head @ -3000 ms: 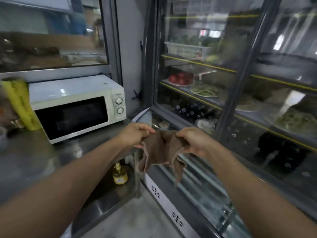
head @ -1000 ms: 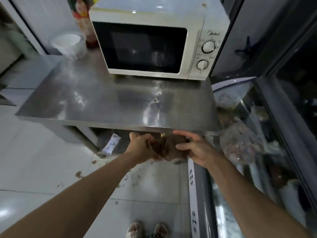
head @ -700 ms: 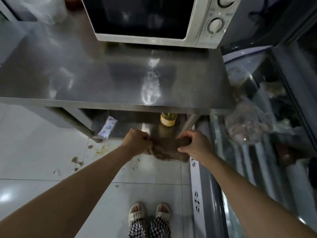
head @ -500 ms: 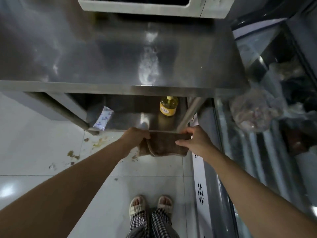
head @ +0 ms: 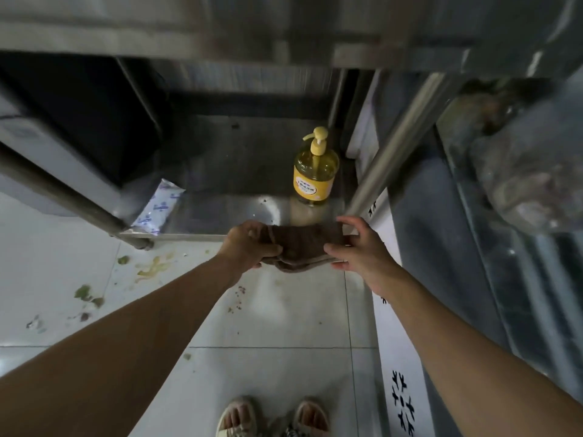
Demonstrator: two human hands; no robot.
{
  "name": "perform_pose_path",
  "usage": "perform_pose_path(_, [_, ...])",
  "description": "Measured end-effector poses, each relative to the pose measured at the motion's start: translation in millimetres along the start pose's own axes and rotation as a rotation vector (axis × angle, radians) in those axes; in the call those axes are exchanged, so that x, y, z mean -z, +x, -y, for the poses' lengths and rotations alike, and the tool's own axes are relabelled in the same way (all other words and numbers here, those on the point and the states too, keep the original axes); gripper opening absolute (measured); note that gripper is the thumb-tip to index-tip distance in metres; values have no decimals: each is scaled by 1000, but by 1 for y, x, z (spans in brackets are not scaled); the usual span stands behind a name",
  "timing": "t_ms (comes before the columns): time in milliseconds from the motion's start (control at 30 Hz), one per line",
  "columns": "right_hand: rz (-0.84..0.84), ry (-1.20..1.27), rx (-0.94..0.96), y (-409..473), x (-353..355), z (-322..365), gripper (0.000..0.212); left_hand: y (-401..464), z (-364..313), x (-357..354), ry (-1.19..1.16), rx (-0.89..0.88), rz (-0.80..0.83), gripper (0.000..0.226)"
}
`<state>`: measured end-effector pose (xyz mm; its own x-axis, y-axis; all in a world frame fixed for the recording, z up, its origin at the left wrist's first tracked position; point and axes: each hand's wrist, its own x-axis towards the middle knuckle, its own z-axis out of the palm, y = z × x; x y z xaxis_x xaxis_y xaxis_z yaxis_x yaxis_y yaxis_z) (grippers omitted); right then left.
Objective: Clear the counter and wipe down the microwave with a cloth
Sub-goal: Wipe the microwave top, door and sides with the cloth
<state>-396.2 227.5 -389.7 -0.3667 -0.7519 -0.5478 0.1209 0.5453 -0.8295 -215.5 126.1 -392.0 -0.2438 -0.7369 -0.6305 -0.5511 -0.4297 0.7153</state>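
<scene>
The steel lower shelf (head: 220, 171) of the counter lies just beyond both hands, its front edge right under the left hand (head: 249, 244). On it, straight ahead of the gap between the hands and nearer the right hand (head: 359, 247), stands an upright yellow pump bottle (head: 315, 171) with a yellow label. Well to the left of the left hand, a small white packet (head: 157, 208) with blue print lies at the shelf's front corner beside the table leg (head: 63, 197). Below the hands, the white tiled floor (head: 277, 326) carries green and yellow food scraps (head: 88, 294) left of the left forearm.
</scene>
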Motion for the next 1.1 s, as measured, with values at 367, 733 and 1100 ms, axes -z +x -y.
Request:
perform_pose_path(367, [-206, -286, 204, 129, -15, -96, 35, 133, 63, -55, 93, -102, -189, 47])
perform_pose_path(733, [-249, -448, 214, 211, -31, -125, 46, 222, 80, -84, 194, -295, -186, 60])
perform_pose_path(1100, [-45, -511, 62, 173, -26, -111, 86, 185, 68, -77, 603, -397, -80, 44])
